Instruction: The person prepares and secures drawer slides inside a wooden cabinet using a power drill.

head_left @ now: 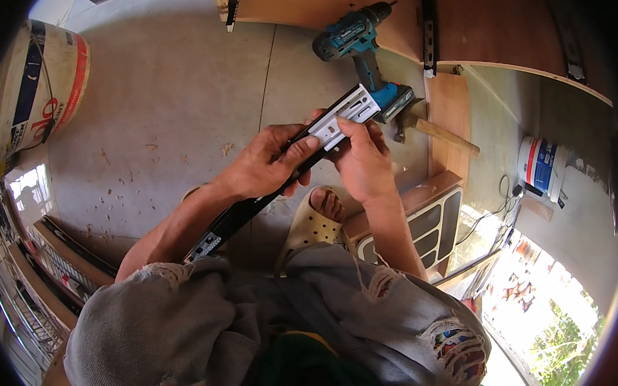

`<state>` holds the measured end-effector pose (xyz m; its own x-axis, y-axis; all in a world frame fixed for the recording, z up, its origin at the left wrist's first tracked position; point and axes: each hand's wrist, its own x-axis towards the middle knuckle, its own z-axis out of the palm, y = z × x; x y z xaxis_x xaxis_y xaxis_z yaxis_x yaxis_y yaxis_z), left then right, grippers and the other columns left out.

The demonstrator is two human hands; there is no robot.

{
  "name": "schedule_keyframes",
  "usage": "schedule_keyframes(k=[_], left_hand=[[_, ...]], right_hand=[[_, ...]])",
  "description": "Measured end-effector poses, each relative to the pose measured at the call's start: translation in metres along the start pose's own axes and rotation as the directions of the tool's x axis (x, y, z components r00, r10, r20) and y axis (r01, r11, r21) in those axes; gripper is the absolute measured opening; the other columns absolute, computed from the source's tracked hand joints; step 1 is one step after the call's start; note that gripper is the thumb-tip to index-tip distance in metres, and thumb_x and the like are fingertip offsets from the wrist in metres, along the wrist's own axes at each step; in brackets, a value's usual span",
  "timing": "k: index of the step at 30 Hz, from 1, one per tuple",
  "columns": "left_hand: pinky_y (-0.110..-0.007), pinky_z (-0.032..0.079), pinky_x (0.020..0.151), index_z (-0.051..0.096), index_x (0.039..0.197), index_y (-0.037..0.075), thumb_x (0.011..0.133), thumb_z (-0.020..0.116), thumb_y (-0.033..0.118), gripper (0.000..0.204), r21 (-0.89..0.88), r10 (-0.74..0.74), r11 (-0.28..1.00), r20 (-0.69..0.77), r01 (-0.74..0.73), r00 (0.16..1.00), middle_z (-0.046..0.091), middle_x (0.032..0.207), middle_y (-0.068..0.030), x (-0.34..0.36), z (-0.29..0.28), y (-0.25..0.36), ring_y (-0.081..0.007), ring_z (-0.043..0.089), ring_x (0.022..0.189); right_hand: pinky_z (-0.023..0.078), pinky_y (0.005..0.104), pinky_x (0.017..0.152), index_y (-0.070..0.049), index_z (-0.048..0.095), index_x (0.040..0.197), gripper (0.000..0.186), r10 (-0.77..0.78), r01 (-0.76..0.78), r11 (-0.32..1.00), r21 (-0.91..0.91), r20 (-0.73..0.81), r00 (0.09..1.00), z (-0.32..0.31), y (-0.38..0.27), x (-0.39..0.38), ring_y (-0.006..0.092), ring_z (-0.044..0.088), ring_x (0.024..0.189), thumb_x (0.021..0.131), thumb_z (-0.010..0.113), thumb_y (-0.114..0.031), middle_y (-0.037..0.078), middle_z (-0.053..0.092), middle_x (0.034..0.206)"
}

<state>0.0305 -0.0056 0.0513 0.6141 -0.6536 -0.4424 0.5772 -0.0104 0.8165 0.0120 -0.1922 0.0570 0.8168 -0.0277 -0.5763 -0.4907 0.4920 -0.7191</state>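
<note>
A long black and silver drawer slide [347, 115] lies at a slant across both hands, its silver end up and to the right. My left hand [273, 156] is wrapped round it just below that end, thumb on top. My right hand [365, 155] grips the slide's silver end from the right, with the thumb pressed on its face. The slide's lower part [207, 246] runs down past my left forearm to my knee. Just beyond the silver end lies a teal and black cordless drill [361, 47]. A hammer with a wooden handle [446, 135] lies right of the drill.
A wooden cabinet panel [327, 3] with black slides fixed to it spans the far right. At far left stands a white bucket [31, 89]. Drawers with wire racks [48, 276] sit at left. A drawer organiser tray [429, 225] and a smaller bucket [542, 167] are at right.
</note>
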Motion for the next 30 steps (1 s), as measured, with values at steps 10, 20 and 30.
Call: schedule_keyframes(k=[10, 20, 30], left_hand=[[-0.027, 0.044, 0.045, 0.057, 0.095, -0.001, 0.106, 0.05, 0.035, 0.038, 0.12, 0.088, 0.99, -0.067, -0.08, 0.994, 0.06, 0.065, -0.0063, -0.006, 0.001, 0.001, -0.0094, 0.055, 0.048], [-0.029, 0.044, 0.045, 0.057, 0.096, -0.003, 0.105, 0.05, 0.034, 0.038, 0.148, 0.076, 0.987, -0.112, -0.059, 0.991, 0.06, 0.064, -0.0069, -0.004, 0.001, 0.004, -0.0106, 0.055, 0.047], [-0.029, 0.045, 0.046, 0.055, 0.093, 0.0, 0.105, 0.05, 0.037, 0.04, 0.19, 0.055, 0.981, -0.113, -0.033, 0.992, 0.06, 0.065, -0.0056, -0.002, 0.0, -0.001, -0.0103, 0.056, 0.049]], right_hand=[[0.05, 0.0257, 0.064, -0.002, 0.068, 0.104, 0.014, -0.605, 0.528, 0.252, -0.811, 0.293, 0.741, 0.004, -0.022, -0.018, 0.0084, 0.061, 0.072, 0.095, 0.068, -0.012, 0.004, 0.065, 0.083], [0.045, 0.0249, 0.054, 0.002, 0.064, 0.096, 0.016, -0.469, 0.386, 0.435, -0.814, 0.161, 0.868, 0.013, -0.028, -0.01, 0.0073, 0.055, 0.059, 0.095, 0.068, -0.014, 0.004, 0.063, 0.068], [0.043, 0.0233, 0.046, 0.001, 0.06, 0.089, 0.02, -0.283, 0.324, 0.549, -0.771, 0.193, 0.94, 0.007, -0.038, -0.003, 0.007, 0.056, 0.049, 0.097, 0.066, -0.016, 0.004, 0.061, 0.064]])
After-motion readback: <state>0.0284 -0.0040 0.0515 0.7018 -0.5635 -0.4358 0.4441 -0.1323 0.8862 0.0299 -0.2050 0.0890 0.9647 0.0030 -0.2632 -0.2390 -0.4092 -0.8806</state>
